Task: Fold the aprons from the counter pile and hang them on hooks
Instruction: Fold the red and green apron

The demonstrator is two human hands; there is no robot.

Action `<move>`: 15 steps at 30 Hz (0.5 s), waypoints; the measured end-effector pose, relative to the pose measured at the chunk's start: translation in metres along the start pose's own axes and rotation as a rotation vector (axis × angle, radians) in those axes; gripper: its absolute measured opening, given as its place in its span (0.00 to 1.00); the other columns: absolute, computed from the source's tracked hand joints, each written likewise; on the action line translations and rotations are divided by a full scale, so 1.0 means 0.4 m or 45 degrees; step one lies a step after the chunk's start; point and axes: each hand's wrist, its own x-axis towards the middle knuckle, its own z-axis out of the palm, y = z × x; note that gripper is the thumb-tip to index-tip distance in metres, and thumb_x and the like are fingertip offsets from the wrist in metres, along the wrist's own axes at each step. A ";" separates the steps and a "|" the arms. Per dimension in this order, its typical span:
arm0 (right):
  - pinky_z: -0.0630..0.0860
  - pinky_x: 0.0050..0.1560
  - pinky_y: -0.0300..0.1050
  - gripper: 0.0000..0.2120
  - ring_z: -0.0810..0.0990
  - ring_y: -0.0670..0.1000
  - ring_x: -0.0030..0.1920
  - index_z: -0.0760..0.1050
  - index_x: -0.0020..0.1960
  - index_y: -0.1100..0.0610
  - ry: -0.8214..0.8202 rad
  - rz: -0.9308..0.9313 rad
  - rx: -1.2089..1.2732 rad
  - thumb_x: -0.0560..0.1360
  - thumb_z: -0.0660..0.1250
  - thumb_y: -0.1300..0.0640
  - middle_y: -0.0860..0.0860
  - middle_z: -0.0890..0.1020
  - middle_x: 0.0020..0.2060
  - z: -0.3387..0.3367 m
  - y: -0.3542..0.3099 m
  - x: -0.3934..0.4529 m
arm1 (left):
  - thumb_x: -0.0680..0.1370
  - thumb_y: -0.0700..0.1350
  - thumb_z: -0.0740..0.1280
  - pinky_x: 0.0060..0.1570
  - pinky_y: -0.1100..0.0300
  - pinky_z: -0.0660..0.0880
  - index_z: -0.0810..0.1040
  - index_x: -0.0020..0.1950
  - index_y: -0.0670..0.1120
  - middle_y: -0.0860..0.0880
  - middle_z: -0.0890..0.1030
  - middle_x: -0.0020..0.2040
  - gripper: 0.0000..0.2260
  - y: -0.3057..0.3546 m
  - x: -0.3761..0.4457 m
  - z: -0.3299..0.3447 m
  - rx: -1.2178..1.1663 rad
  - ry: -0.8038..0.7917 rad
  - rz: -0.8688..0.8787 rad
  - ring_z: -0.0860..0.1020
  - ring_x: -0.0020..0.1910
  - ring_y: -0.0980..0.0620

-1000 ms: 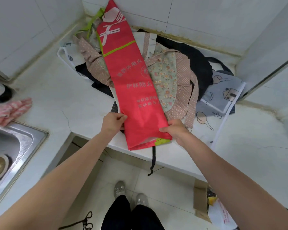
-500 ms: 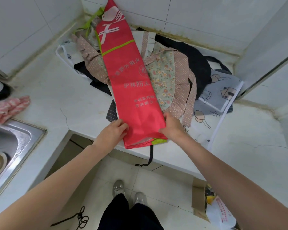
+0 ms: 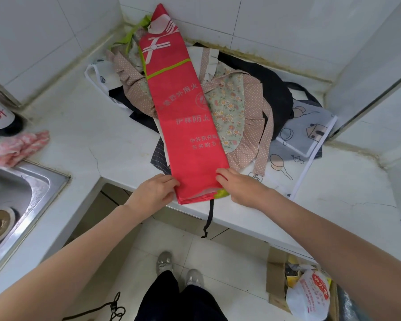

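Note:
A red apron [image 3: 185, 126] with white print and green trim lies folded into a long narrow strip on top of the apron pile on the white counter [image 3: 90, 135]. Its far tip leans against the tiled corner. My left hand [image 3: 155, 192] pinches the strip's near left edge and my right hand [image 3: 239, 188] pinches its near right edge, at the counter's front edge. Under it lie a floral apron with dotted pink ruffles [image 3: 232, 112], a black apron [image 3: 276, 89] and a white cartoon-print apron [image 3: 306, 135]. No hooks are in view.
A steel sink [image 3: 14, 193] is set in the counter at the left, with a pink cloth [image 3: 16, 147] behind it. A black strap [image 3: 210, 216] hangs over the counter's front edge. On the floor at the right stands a cardboard box with rubbish [image 3: 299, 286].
The red strip's near end has moved a little farther onto the counter. Both hands have stayed at its near edges.

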 end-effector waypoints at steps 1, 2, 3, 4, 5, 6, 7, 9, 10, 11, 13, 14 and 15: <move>0.73 0.57 0.48 0.20 0.68 0.57 0.62 0.69 0.63 0.65 0.040 0.021 0.021 0.71 0.58 0.73 0.59 0.69 0.63 0.002 0.004 0.005 | 0.69 0.43 0.60 0.33 0.62 0.78 0.75 0.50 0.46 0.49 0.81 0.42 0.11 0.003 -0.009 0.003 -0.030 -0.007 -0.031 0.79 0.36 0.48; 0.72 0.56 0.48 0.17 0.70 0.57 0.59 0.71 0.60 0.66 0.052 0.057 0.051 0.72 0.59 0.71 0.59 0.72 0.58 0.000 0.004 0.012 | 0.69 0.43 0.63 0.37 0.61 0.78 0.77 0.52 0.46 0.48 0.82 0.43 0.13 0.010 -0.017 0.003 -0.078 -0.023 -0.086 0.80 0.39 0.48; 0.71 0.55 0.47 0.13 0.72 0.57 0.56 0.73 0.56 0.66 0.063 0.111 0.110 0.72 0.59 0.69 0.59 0.74 0.54 -0.004 0.001 0.019 | 0.69 0.41 0.67 0.41 0.59 0.78 0.78 0.54 0.44 0.47 0.82 0.45 0.14 0.014 -0.022 0.004 -0.121 -0.027 -0.141 0.80 0.42 0.46; 0.71 0.52 0.48 0.09 0.74 0.57 0.53 0.75 0.51 0.65 0.092 0.170 0.204 0.73 0.59 0.68 0.60 0.76 0.49 -0.010 -0.003 0.028 | 0.68 0.39 0.71 0.44 0.56 0.77 0.79 0.57 0.42 0.46 0.82 0.47 0.17 0.017 -0.024 0.001 -0.160 -0.029 -0.193 0.80 0.45 0.45; 0.71 0.48 0.49 0.07 0.76 0.58 0.48 0.76 0.47 0.66 0.134 0.236 0.311 0.73 0.59 0.67 0.60 0.78 0.44 -0.018 -0.009 0.034 | 0.69 0.38 0.72 0.47 0.55 0.76 0.78 0.59 0.41 0.45 0.81 0.49 0.18 0.020 -0.023 -0.001 -0.210 -0.037 -0.233 0.78 0.47 0.45; 0.72 0.43 0.49 0.08 0.77 0.58 0.43 0.76 0.43 0.66 0.165 0.289 0.395 0.73 0.58 0.66 0.60 0.78 0.39 -0.023 -0.015 0.039 | 0.70 0.37 0.72 0.47 0.55 0.75 0.78 0.60 0.41 0.47 0.80 0.48 0.18 0.023 -0.023 -0.007 -0.256 -0.040 -0.268 0.77 0.47 0.48; 0.71 0.38 0.48 0.08 0.77 0.58 0.38 0.76 0.41 0.66 0.183 0.315 0.482 0.74 0.58 0.67 0.59 0.77 0.34 -0.030 -0.023 0.042 | 0.72 0.38 0.71 0.46 0.57 0.74 0.78 0.59 0.40 0.49 0.79 0.46 0.16 0.021 -0.023 -0.015 -0.295 -0.022 -0.310 0.76 0.45 0.52; 0.72 0.34 0.49 0.09 0.76 0.58 0.32 0.74 0.38 0.62 0.152 0.329 0.691 0.75 0.58 0.66 0.55 0.74 0.29 -0.035 -0.040 0.038 | 0.73 0.41 0.71 0.41 0.59 0.73 0.81 0.51 0.38 0.51 0.76 0.39 0.09 0.010 -0.028 -0.028 -0.349 0.007 -0.430 0.74 0.38 0.56; 0.75 0.34 0.51 0.09 0.78 0.58 0.33 0.74 0.39 0.62 0.118 0.316 0.770 0.76 0.58 0.65 0.53 0.74 0.29 -0.033 -0.047 0.035 | 0.73 0.41 0.71 0.40 0.57 0.74 0.82 0.46 0.37 0.51 0.76 0.37 0.07 0.002 -0.032 -0.034 -0.383 0.006 -0.497 0.74 0.35 0.55; 0.77 0.36 0.52 0.07 0.79 0.58 0.35 0.74 0.42 0.62 0.074 0.298 0.800 0.76 0.60 0.64 0.53 0.75 0.31 -0.029 -0.052 0.033 | 0.73 0.40 0.72 0.40 0.60 0.75 0.82 0.43 0.36 0.50 0.77 0.36 0.07 -0.007 -0.037 -0.040 -0.429 -0.008 -0.576 0.75 0.34 0.54; 0.77 0.42 0.51 0.05 0.80 0.56 0.41 0.76 0.51 0.60 0.011 0.288 0.784 0.75 0.64 0.62 0.54 0.80 0.40 -0.018 -0.053 0.033 | 0.73 0.41 0.72 0.38 0.71 0.71 0.82 0.42 0.38 0.51 0.79 0.35 0.05 -0.019 -0.042 -0.053 -0.528 -0.047 -0.743 0.76 0.34 0.56; 0.77 0.45 0.49 0.08 0.80 0.55 0.43 0.76 0.54 0.60 -0.007 0.319 0.807 0.75 0.66 0.62 0.55 0.81 0.45 -0.011 -0.046 0.038 | 0.74 0.41 0.71 0.37 0.71 0.70 0.82 0.42 0.40 0.48 0.80 0.35 0.05 -0.024 -0.040 -0.057 -0.562 -0.066 -0.816 0.75 0.34 0.55; 0.78 0.45 0.46 0.10 0.80 0.53 0.45 0.77 0.56 0.61 -0.009 0.392 0.894 0.75 0.67 0.62 0.55 0.81 0.47 -0.013 -0.038 0.045 | 0.74 0.42 0.71 0.36 0.71 0.68 0.82 0.43 0.41 0.45 0.81 0.36 0.05 -0.029 -0.037 -0.059 -0.590 -0.069 -0.871 0.75 0.34 0.53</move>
